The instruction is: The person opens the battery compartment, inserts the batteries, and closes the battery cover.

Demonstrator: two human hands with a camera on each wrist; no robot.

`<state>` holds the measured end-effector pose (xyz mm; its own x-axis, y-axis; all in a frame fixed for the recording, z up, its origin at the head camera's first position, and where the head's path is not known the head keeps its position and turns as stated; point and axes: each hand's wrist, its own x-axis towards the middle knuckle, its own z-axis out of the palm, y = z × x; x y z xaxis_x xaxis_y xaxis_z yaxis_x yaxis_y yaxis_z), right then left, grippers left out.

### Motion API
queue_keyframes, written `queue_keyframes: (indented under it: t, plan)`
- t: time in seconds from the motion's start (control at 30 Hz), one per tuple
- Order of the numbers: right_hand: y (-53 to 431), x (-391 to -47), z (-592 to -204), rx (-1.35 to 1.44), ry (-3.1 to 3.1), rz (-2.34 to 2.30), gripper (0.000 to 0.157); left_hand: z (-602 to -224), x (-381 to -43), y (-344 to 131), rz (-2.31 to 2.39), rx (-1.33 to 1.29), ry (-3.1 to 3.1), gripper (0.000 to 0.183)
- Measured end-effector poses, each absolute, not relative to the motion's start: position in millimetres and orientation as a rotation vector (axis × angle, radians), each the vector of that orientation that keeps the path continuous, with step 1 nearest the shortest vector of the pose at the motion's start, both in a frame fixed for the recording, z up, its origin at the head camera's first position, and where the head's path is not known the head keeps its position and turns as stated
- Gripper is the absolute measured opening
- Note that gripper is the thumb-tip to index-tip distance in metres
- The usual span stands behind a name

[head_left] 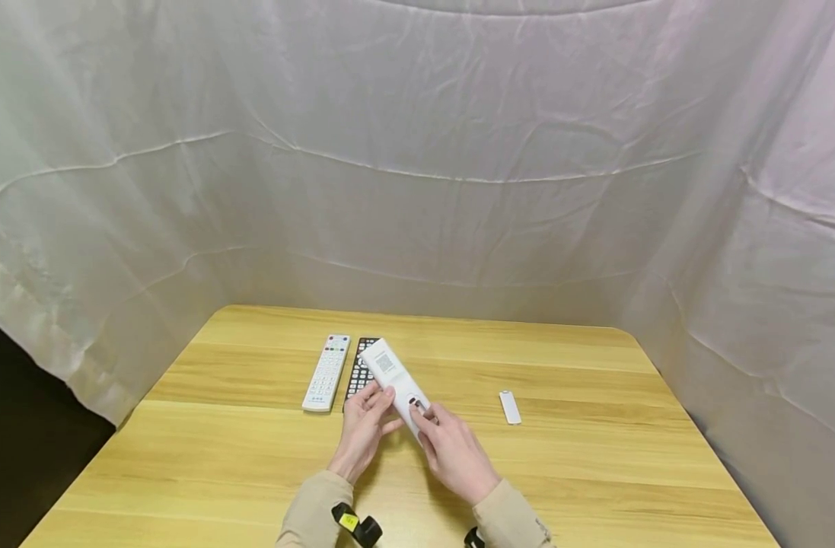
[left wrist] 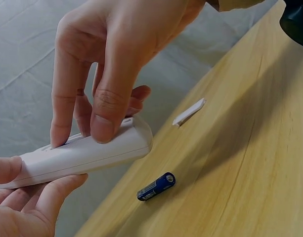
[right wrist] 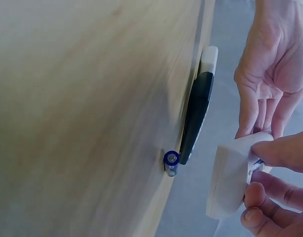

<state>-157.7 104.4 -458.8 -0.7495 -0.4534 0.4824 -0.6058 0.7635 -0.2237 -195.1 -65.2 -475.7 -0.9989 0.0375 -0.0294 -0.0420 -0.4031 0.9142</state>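
A white remote control [head_left: 388, 369], back side up and slanted, is gripped by my left hand [head_left: 364, 430], thumb on top and fingers beneath. My right hand [head_left: 454, 453] bends over its lower end at the uncovered battery compartment [head_left: 414, 400]. In the left wrist view the right thumb presses the near side of the remote control [left wrist: 92, 160], and a fingertip dips into the compartment. The right fingers hide most of its inside. A blue battery [left wrist: 156, 186] lies on the table below the remote; the right wrist view also shows this battery [right wrist: 171, 165].
On the wooden table [head_left: 595, 457], a white battery cover [head_left: 510, 409] lies to the right. Left of the hands are a second white remote [head_left: 326, 373] with buttons up and a black remote [head_left: 358, 377], partly covered by the held one. Pale curtains [head_left: 458, 190] hang behind.
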Motion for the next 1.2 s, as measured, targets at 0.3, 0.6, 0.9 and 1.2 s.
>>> queue_keyframes:
  t: [0.3, 0.6, 0.9, 1.2]
  plan:
    - [104.5, -157.8, -460.7, 0.826, -2.534, 0.451, 0.047, -473.8, -196.2, -65.4, 2.601, -0.027, 1.681, 0.044]
    - [104.7, -158.4, -460.0, 0.831, -2.531, 0.469, 0.045, -472.5, -197.0, -65.5, 2.595, -0.021, 1.684, 0.045]
    - [104.8, -158.2, -459.4, 0.824, -2.53, 0.494, 0.044, -472.9, -196.6, -66.8, 2.593, 0.009, 1.663, 0.047]
    - [104.0, -158.0, -460.0, 0.811, -2.554, 0.515, 0.044, -473.7, -197.3, -67.2, 2.588, -0.004, 1.649, 0.046]
